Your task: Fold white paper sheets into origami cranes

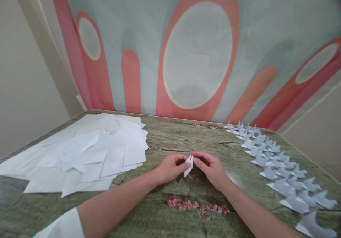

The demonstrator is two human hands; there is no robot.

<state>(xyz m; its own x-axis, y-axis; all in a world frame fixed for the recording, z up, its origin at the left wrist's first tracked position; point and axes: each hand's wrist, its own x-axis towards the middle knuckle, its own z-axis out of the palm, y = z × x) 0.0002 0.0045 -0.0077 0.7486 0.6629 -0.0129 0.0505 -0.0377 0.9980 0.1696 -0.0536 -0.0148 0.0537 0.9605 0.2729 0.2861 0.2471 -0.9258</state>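
Note:
A small folded white paper (188, 167), narrow and pointed with a split at its upper end, is held just above the middle of the table. My left hand (172, 166) grips its left side between thumb and fingers. My right hand (209, 167) pinches at its upper right edge, thumb and forefinger close together near the split tip. The other fingers of both hands are curled and partly hidden.
Loose white paper sheets (90, 160) lie in a spread pile on the left. Rows of folded white paper birds (283, 186) stand along the right side. The wood-patterned table (170, 138) carries printed pink flowers (183, 204). A patterned backdrop (149, 35) rises behind it.

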